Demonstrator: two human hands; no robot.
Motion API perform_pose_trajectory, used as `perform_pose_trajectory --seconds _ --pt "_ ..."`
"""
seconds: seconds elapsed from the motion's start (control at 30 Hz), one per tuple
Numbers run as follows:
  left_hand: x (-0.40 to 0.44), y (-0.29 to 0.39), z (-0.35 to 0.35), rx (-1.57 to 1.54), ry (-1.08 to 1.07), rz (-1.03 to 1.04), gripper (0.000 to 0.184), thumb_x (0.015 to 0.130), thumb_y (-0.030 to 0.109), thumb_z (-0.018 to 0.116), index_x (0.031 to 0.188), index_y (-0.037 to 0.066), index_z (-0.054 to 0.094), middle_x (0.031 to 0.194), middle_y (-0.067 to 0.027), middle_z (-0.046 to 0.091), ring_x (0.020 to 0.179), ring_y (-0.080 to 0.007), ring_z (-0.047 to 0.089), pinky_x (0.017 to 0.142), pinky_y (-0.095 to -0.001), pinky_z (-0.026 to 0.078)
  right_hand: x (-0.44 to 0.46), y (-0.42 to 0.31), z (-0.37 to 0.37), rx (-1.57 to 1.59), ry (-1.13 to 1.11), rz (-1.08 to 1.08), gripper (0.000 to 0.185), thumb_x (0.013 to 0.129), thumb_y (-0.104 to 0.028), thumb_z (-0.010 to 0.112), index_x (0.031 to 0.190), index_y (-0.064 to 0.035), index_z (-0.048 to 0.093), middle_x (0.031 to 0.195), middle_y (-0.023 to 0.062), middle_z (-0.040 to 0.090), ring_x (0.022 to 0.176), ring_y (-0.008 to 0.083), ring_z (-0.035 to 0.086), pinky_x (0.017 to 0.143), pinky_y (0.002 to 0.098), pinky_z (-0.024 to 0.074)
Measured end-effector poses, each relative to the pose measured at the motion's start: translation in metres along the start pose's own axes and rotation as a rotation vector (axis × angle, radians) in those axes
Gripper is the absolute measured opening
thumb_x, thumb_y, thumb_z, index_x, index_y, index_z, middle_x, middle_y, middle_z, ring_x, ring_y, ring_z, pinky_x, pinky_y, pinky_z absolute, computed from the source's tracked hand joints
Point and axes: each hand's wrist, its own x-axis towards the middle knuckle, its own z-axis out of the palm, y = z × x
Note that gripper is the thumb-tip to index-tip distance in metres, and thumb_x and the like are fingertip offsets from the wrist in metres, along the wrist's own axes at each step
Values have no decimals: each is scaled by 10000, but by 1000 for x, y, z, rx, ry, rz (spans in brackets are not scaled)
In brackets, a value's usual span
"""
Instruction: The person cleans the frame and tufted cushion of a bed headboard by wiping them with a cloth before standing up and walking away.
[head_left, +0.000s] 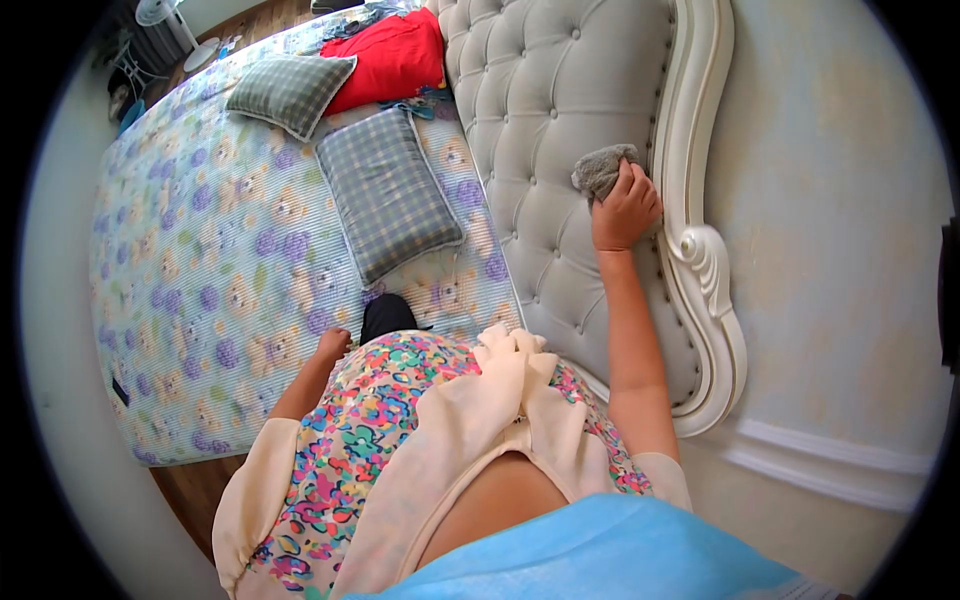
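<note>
My right hand (627, 207) is closed around a crumpled grey cloth (603, 171). It presses the cloth against the buttoned grey upholstery of the headboard (548, 120), near its carved cream frame (714, 285). Low over the bed's near side, my left hand (335, 344) is beside my dark-clad knee (388, 316), with its fingers curled in and nothing visible in them. Closest to that hand are the bed (215, 300), with its bear and flower pattern, and a checked pillow (388, 195).
A second checked pillow (290, 92) lies farther up the bed against a red pillow (390, 60). Beyond the bed's far end stands a white fan (180, 30). The wall (830, 200) rises behind the headboard. A dark flat object (121, 391) rests at the bed's left edge.
</note>
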Motion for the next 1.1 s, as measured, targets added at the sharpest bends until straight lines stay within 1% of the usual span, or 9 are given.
perform_pose_trajectory --seconds 0.17,0.3,0.37,0.5,0.57,0.63,0.77,0.97,1.1 --pt "16 -30 1 -19 13 -36 262 926 223 537 1050 62 703 901 -67 704 652 -187 641 494 -312 472 81 8 8 126 125 -137 659 701 -146 803 1321 -183 584 1240 8 564 1167 246 549 989 447 385" --pt "25 -70 -1 17 34 211 249 920 222 548 1052 65 688 872 -65 688 634 -181 627 479 -324 456 188 23 0 96 150 -263 630 756 -150 757 1354 -207 567 1278 0 554 1187 259 542 1018 478 374" --pt "-3 -47 -5 -296 104 -126 235 917 230 552 1030 68 679 873 -64 680 640 -185 623 482 -330 455 253 38 4 2 189 -200 634 731 -201 777 1339 -216 597 1262 -2 598 1239 252 530 1016 460 413" --pt "-6 -66 -3 -321 144 -133 226 912 242 554 1008 71 665 869 -64 671 647 -192 622 477 -346 451 326 43 11 -104 133 -76 575 750 -292 762 1295 -171 624 1317 24 602 1267 242 535 1040 456 419" --pt "7 -93 -8 -173 73 54 247 922 273 564 1031 74 662 892 -59 678 668 -191 632 503 -338 466 306 32 11 -216 11 -61 636 738 -355 776 1310 -128 611 1338 65 596 1261 278 554 1033 477 439" --pt "8 -99 -7 -107 35 139 265 930 290 570 1065 83 666 910 -51 686 673 -176 631 522 -327 474 277 22 17 -68 160 -147 622 711 -350 762 1276 -131 622 1308 47 618 1250 265 553 1042 510 423" --pt "-20 -52 11 -455 53 -129 269 942 279 569 1116 101 670 923 -39 692 664 -149 622 525 -309 470 186 9 32 -42 156 -368 425 760 -231 690 1176 -145 677 1311 30 621 1243 250 548 1049 492 399" --pt "-63 -27 17 -316 30 -179 304 947 244 560 1174 66 658 952 -62 697 670 -153 632 519 -292 465 20 -5 46 -88 -125 -441 440 797 -198 714 1234 -201 662 1335 -28 608 1303 175 504 1091 410 370" --pt "-64 -41 12 -222 36 -232 301 949 240 555 1157 54 668 886 -57 692 632 -152 627 493 -298 454 -70 0 37 -18 -312 -490 237 918 -155 575 1128 -153 684 1235 -22 647 1291 142 511 1113 378 343"
